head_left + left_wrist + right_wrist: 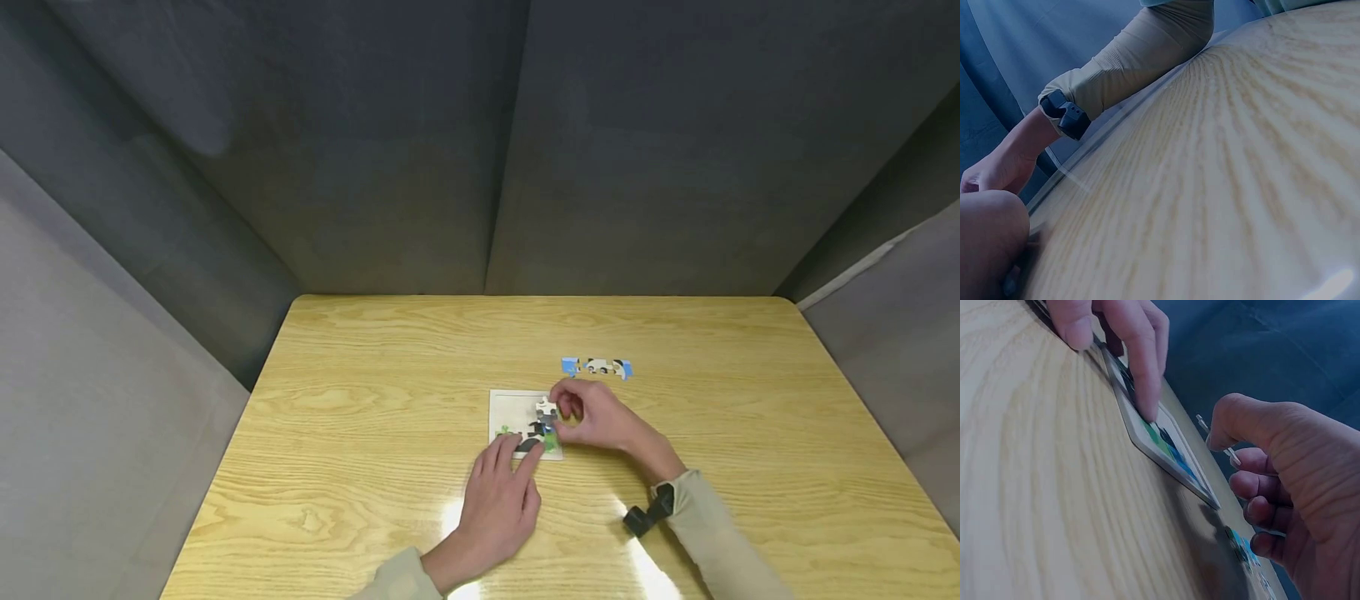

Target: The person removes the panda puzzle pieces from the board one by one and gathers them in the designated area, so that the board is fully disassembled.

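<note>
A small jigsaw tray [492, 408] with a pale frame lies on the table, partly filled along its near and right sides with green, black and white pieces. My right hand [600, 417] pinches a jigsaw piece [546, 408] between thumb and index finger. In the right wrist view that piece [1233, 456] is edge-on and held off the tray. Extended fingers of my left hand [498, 504] rest on the near side of the tray, over the fitted pieces. The left wrist view hides the tray almost wholly.
Beyond the tray, to the right, several loose blue, white and black jigsaw pieces [597, 366] lie in a row. The wooden table [360, 400] runs back to dark curtains [390, 167]. A black strapped device [648, 512] sits on my right wrist.
</note>
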A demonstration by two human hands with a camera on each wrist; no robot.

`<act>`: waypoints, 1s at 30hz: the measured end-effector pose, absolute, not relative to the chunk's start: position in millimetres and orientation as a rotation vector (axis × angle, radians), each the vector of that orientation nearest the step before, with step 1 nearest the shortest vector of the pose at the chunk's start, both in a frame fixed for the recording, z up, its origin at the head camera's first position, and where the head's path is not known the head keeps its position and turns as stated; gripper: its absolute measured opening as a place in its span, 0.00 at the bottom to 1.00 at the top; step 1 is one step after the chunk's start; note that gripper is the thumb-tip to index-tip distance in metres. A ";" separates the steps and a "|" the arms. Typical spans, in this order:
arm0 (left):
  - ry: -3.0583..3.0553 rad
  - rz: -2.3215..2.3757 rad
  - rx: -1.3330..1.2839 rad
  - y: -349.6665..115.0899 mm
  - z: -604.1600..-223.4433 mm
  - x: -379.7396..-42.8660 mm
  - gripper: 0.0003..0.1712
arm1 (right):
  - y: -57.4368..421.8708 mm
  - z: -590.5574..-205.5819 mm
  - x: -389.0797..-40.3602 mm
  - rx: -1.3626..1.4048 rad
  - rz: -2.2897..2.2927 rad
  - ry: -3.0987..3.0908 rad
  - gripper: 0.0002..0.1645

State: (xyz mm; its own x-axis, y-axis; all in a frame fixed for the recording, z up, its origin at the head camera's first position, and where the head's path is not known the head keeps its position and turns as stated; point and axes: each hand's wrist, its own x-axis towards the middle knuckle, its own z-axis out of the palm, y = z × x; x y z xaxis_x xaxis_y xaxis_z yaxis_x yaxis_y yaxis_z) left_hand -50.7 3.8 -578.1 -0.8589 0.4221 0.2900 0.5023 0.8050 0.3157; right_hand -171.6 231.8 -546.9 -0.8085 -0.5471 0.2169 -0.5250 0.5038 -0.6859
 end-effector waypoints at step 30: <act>-2.760 -0.575 -0.734 4.0 -580.8 -49.5 0.28 | 288.5 -552.7 -173.4 -0.662 -1.305 2.779 0.21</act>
